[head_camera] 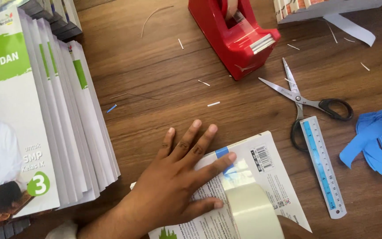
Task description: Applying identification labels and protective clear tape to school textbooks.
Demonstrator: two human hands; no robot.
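- Booklet [261, 177] lies face-down on the bench [155, 88], at its near edge, with a blue strip [222, 152] on the spine.
- Our left hand [177, 181] presses it flat, fingers spread wide, gripping nothing.
- Our right hand is hidden; we cannot tell its state. A clear tape roll [250, 208] rests on the cover.
- We judge the booklet light, thin, flexible and glossy; pin it near the spine.
- Scissors [306, 104], ruler [323, 166] and red tape dispenser [235, 35] lie beyond.
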